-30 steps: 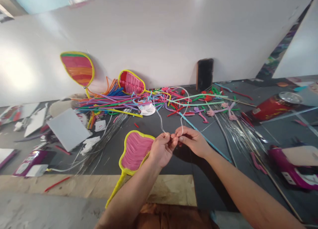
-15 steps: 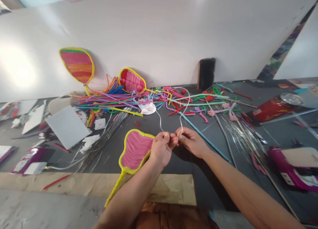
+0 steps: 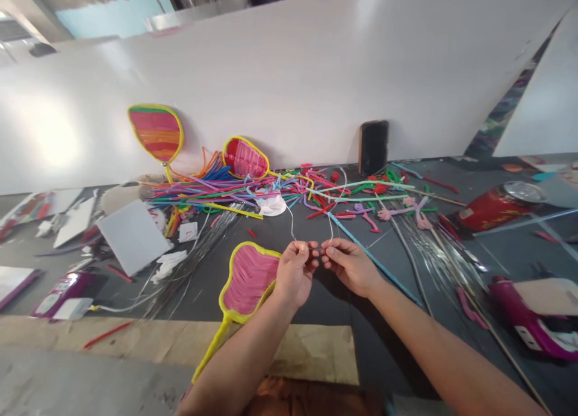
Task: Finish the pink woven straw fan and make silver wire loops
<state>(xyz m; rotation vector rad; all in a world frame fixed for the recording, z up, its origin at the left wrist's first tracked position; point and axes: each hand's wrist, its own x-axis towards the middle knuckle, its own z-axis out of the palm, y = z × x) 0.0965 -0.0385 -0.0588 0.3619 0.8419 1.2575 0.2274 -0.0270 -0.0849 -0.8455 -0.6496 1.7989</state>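
Note:
In the head view, my left hand (image 3: 295, 271) is closed, thumb pressed to the fingers, on a thin white cord (image 3: 291, 222). The cord runs up from it toward the pile of pipe cleaners and curves back down. Just across a small gap, my right hand (image 3: 353, 265) pinches the cord's other side. Whatever else lies between the fingertips is too small to make out. Under my left forearm lies a pink fan-shaped paddle (image 3: 250, 277) with a yellow fuzzy rim and handle, partly covered by the wrist. A light-blue fuzzy stick (image 3: 374, 260) passes behind my right hand.
Colourful pipe cleaners (image 3: 203, 190) are heaped along the wall, with two more yellow-rimmed paddles (image 3: 158, 133) leaning there. A phone (image 3: 374, 148) stands upright. At right are a red can (image 3: 499, 206) and a purple device (image 3: 528, 319); at left, a white card (image 3: 134, 238).
My hands, whose fingertips were together, are now slightly apart. The white loop between them has sunk lower at the top right. The camera view has tilted upward a little.

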